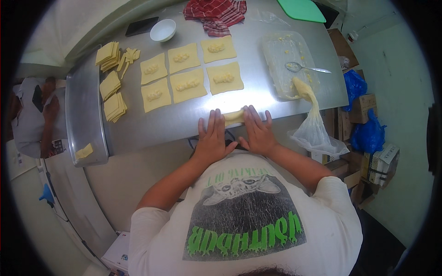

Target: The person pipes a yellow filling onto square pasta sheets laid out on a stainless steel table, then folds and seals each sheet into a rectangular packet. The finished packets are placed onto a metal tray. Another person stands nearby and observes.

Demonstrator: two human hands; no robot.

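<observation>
At the table's near edge lies a rolled piece of dough (234,117). The fingers of my left hand (212,139) rest stretched out on its left end, the thumb held apart. My right hand (259,134) lies on the right end, fingers likewise extended. Beyond my hands, several flat dough squares (185,93) are laid out in two rows, each with a line of pale yellow filling (224,78) across it. To my right, a piping bag (313,122) of yellow filling hangs over the table edge, its upper part against a clear plastic container (272,69) that holds a metal spoon (294,67).
Stacks of dough squares (107,55) and dough strips (130,56) sit at the left, beside a metal tray (87,103). Farther back are a white bowl (163,30), a dark flat object (142,26), a red cloth (214,13) and a green board (301,9). Another person (34,110) is at far left.
</observation>
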